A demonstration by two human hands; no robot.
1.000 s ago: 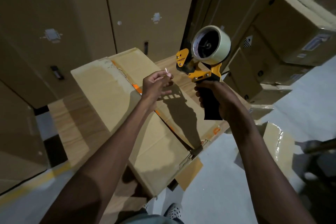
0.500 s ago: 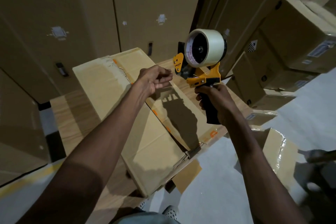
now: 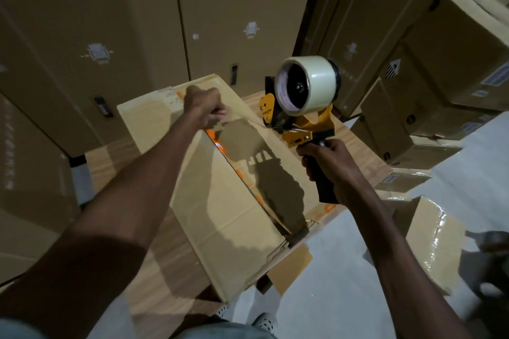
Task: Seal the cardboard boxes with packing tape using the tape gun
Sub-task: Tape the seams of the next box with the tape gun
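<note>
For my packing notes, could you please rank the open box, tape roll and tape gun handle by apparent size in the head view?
1. open box
2. tape roll, though it sits nearer the camera
3. tape gun handle, partly hidden by the right hand

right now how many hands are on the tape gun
1. The right hand grips the tape gun by its black handle. The left hand is off the gun, over the cardboard box, apparently pinching the tape end.

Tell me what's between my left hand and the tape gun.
A stretch of clear tape runs from the left hand to the tape gun, above the cardboard box, in the head view.
</note>
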